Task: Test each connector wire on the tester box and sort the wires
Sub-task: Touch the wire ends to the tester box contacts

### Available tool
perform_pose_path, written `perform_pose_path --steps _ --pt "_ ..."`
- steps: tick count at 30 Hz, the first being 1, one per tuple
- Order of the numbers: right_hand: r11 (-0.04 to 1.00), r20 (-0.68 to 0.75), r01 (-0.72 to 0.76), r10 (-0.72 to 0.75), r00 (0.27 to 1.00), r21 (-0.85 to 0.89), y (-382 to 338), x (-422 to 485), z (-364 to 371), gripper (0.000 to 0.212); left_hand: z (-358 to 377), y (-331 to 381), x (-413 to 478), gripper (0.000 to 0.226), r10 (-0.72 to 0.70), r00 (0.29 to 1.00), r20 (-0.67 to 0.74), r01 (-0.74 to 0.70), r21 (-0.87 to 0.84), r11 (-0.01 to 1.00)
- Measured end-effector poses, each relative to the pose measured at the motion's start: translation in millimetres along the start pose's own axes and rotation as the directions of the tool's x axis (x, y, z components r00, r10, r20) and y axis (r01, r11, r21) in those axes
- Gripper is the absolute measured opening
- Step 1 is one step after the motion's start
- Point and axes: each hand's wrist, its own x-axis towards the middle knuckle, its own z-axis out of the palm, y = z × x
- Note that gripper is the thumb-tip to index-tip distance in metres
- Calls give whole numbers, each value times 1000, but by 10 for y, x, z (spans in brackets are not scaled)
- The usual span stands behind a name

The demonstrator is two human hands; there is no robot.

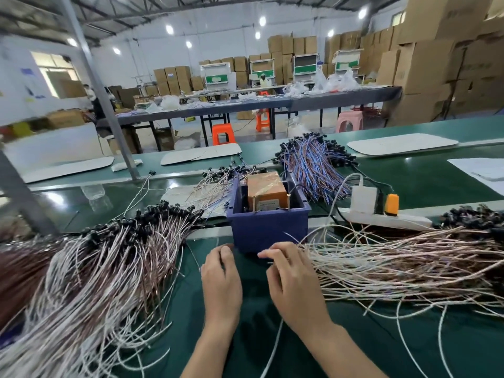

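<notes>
The orange-brown tester box point(266, 190) sits inside a dark blue plastic bin point(268, 229) at the middle of the green bench. My left hand point(222, 276) lies just in front of the bin's left corner with its fingers curled down; what they hold is hidden. My right hand point(293, 282) is beside it, fingertips pinching a thin pale connector wire point(272, 347) that trails toward me under the wrist. A big heap of pinkish wires with black connectors point(114, 257) lies to the left. Another heap point(409, 264) lies to the right, touching my right hand.
A bundle of blue and purple wires point(313, 163) lies behind the bin, and a thin scatter of wires point(215, 184) to its left. A white power strip point(381, 218) with an orange plug stands on the right. White boards and papers point(482, 170) lie farther back.
</notes>
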Motion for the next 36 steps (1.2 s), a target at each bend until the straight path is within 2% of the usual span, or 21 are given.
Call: perform_pose_path --steps 4,7,10,14,16,18,24,26,27,30,32,34,36 --pt "998 -13 -34 33 999 -48 52 21 6 24 -58 12 117 32 3 1000 -19 -2 16 1000" --pt "996 -16 -66 65 998 -66 55 23 6 26 -208 5 343 32 117 991 -58 -103 200 974" --pt "995 -2 -67 67 998 -70 60 13 10 23 -447 -4 710 35 205 978 -36 -160 501 851" --pt "995 20 -81 82 996 -65 46 3 26 22 -767 -95 1135 39 50 993 104 -113 794 597" --pt "995 25 -81 82 996 -57 43 7 28 22 -856 -172 1237 41 -19 984 179 -147 860 489" --pt "995 27 -82 84 996 -52 46 4 26 23 -893 -245 1286 40 -40 973 225 -187 885 427" --pt "995 31 -89 90 995 -37 46 4 20 19 -864 -302 1328 36 -40 961 275 -244 903 353" --pt "995 35 -93 94 995 -34 52 4 23 18 -845 -313 1343 36 -48 962 268 -230 896 379" --pt "995 36 -97 98 995 -32 58 3 25 18 -838 -313 1347 35 -47 967 250 -207 881 426" --pt "994 33 -107 108 994 -29 64 -2 32 18 -839 -288 1343 33 -10 990 140 -99 747 657" --pt "994 27 -103 104 994 -28 66 3 42 18 -858 -253 1365 28 1 998 68 -43 629 776" --pt "995 20 -102 103 995 -23 75 6 49 17 -876 -218 1389 22 -30 999 38 5 532 847" --pt "994 14 -109 109 994 -21 84 4 50 17 -876 -188 1409 23 -68 997 19 51 485 873"
